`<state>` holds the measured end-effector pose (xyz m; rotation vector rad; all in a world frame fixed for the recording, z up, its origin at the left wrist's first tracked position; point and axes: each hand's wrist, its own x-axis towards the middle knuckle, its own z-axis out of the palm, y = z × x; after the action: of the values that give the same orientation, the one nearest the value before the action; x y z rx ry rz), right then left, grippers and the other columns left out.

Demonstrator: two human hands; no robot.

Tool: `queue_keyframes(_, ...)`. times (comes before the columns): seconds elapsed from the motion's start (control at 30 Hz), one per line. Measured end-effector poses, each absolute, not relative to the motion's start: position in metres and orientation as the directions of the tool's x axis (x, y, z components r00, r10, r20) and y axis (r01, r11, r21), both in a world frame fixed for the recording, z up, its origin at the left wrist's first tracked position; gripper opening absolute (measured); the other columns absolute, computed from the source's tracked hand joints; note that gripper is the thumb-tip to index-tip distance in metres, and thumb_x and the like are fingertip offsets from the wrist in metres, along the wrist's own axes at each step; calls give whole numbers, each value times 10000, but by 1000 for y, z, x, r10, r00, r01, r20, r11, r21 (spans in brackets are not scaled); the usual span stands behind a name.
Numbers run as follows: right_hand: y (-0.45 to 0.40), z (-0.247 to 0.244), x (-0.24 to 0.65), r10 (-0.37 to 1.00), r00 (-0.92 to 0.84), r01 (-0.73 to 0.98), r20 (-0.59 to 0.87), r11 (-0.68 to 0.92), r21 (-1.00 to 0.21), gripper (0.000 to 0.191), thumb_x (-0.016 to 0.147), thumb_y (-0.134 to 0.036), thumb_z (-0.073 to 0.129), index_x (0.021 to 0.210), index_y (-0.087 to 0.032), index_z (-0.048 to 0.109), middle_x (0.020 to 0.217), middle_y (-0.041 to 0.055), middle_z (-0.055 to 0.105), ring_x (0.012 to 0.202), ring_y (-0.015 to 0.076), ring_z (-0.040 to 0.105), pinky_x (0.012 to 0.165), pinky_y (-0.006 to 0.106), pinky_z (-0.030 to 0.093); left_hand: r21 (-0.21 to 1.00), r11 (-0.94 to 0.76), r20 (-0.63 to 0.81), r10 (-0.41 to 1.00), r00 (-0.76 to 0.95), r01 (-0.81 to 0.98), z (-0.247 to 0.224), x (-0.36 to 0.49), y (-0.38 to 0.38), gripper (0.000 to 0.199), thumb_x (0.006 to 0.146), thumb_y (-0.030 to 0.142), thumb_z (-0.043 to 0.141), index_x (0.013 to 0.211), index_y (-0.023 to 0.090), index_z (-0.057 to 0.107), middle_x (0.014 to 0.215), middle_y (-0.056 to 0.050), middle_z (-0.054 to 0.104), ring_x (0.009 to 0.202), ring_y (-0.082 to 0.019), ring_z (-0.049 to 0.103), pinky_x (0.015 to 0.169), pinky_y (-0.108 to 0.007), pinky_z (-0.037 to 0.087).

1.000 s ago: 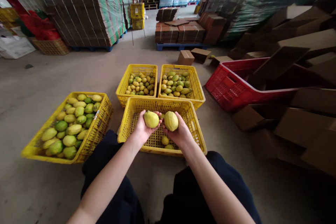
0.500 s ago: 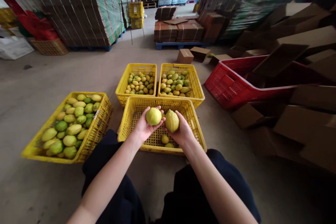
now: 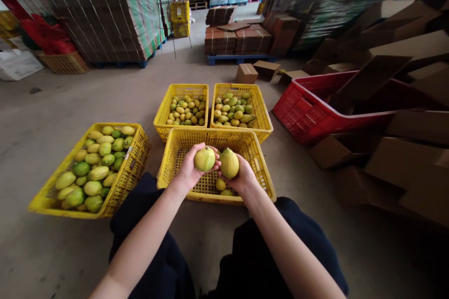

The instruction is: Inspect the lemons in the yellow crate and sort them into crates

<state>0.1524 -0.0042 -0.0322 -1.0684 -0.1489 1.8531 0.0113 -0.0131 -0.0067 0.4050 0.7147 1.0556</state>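
Note:
My left hand (image 3: 191, 168) holds a round yellow-green fruit (image 3: 204, 159), its stem end turned up. Beside it, my right hand (image 3: 244, 176) has its fingers around a ribbed yellow-green fruit (image 3: 229, 163). Both hands are over the near yellow crate (image 3: 266, 182), fingertips close together. A few yellow fruits (image 3: 220, 184) lie on the bottom of that crate, partly hidden by my right hand. Behind it, the back left crate (image 3: 162, 114) and the back right crate (image 3: 263, 114) hold many smaller yellow and green fruits.
A yellow crate (image 3: 135, 163) full of larger green and yellow fruits stands at the left. On the right are a red crate (image 3: 301, 117) and piled cardboard boxes (image 3: 407, 159). Flattened cartons (image 3: 238, 39) lie on a blue pallet farther back; wrapped stacks (image 3: 105, 14) stand beyond.
The fruit in my left hand has turned, so its stem end now shows near the top. The fruit in my right hand has turned slightly. Both hands stay over the near crate.

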Motion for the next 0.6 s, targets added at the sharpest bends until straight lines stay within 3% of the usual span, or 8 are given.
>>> queue_keyframes(0.1, -4, -28, 151, 677, -123, -679, -726, -591, -436, 215, 851, -282, 408, 710, -201, 548, 540, 8, 594, 481, 151, 558, 467, 274, 474, 646, 429, -294, 903, 313, -631, -9, 12, -12, 254, 787, 312, 546, 774, 89, 667, 707, -98, 674, 663, -185, 673, 614, -267, 529)
queue_keyframes(0.3, -3, -24, 151, 648, -56, -684, -760, -580, -444, 188, 837, -305, 424, 704, -210, 517, 517, -8, 573, 476, 151, 557, 462, 264, 459, 684, 388, -257, 921, 294, -618, -10, 15, -13, 260, 788, 294, 534, 718, 85, 673, 695, -77, 662, 568, -137, 629, 556, -235, 500)
queue_keyframes(0.6, -6, -26, 150, 667, -148, -647, -730, -624, -439, 233, 834, -364, 421, 704, -200, 523, 533, 27, 594, 473, 161, 555, 431, 264, 448, 590, 434, -397, 890, 223, -681, -7, 14, -11, 151, 734, 225, 569, 660, 108, 631, 625, -43, 630, 537, -128, 612, 511, -228, 488)
